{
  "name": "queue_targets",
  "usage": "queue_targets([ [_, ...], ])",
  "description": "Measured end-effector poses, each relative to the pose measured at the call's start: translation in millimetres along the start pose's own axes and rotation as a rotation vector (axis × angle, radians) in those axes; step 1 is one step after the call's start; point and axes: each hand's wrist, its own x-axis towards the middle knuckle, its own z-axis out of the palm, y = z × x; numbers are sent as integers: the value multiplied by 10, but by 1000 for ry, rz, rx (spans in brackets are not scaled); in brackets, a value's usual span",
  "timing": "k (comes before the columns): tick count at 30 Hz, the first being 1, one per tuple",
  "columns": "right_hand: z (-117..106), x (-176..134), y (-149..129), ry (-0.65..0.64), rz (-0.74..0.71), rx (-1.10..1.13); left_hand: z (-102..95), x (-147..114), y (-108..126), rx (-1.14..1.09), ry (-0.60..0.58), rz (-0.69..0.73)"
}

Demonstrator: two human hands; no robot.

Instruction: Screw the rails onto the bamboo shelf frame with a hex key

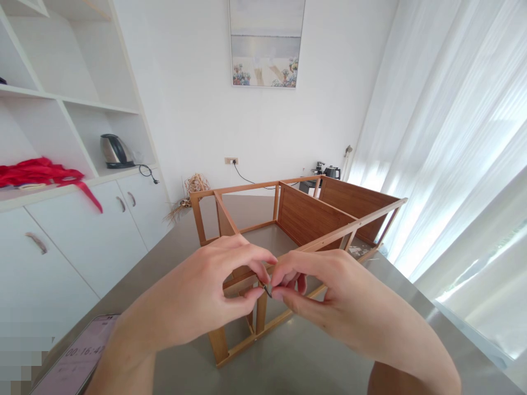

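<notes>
- I see both hands meeting over the near end of a wooden frame (288, 230) that stands on a grey table (313, 362).
- My left hand (214, 285) has its thumb and forefinger pinched on a small dark metal piece (266, 288); the other fingers curl loosely above.
- My right hand (325, 285) pinches the same small piece from the other side, fingertips (280, 292) touching it, so the piece sits between the two hands.
- I cannot tell what the piece is exactly; it is thin, dark and mostly covered by fingers.
- The frame is bamboo-coloured, with slatted brown panels (308, 216) at its far side and open rails near me.
- A phone (78, 356) showing a timer lies at the table's near left edge.
- On the white shelving at left I see a kettle (114, 151) and a red cloth (41, 173).
- A framed picture (267, 43) hangs on the far wall; white curtains (453, 137) fill the right.
</notes>
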Motion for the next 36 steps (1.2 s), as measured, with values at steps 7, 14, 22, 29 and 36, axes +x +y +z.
queue_targets([
  [7, -5, 31, -25, 5, -11, 11, 17, -9, -22, 56, 57, -11],
  [14, 33, 30, 14, 44, -48, 33, 3, -86, 12, 176, 44, -44],
  [22, 29, 51, 19, 38, -39, 24, 36, -9, 8, 176, 47, 69],
  [29, 50, 2, 29, 47, -2, 51, 40, -1, -36, 168, 44, 99],
  [36, 169, -99, 76, 133, 34, 84, 77, -17, -89, 175, 41, 100],
])
